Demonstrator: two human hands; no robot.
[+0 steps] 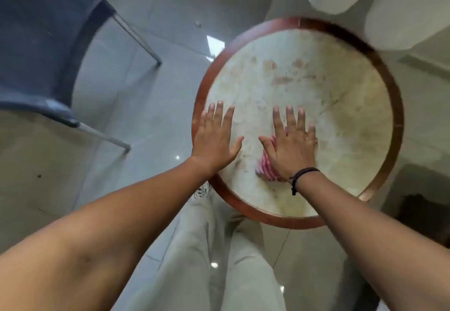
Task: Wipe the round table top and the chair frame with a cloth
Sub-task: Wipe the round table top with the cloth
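A round table (397, 106) with a pale stained stone top and a red-brown wooden rim stands right of centre. My right hand (289, 145) lies flat, fingers spread, pressing a red-and-white striped cloth (265, 164) onto the near part of the top; most of the cloth is hidden under the palm. My left hand (214, 135) rests flat and open on the table's near-left edge, holding nothing. A dark chair (41, 50) with a grey metal frame (136, 35) stands at the left.
Shiny grey floor tiles (155, 120) lie between chair and table. White cushioned furniture (389, 3) overhangs the table's far right. My legs in light trousers (219, 262) stand at the table's near edge. A dark shape (423, 215) sits at the right.
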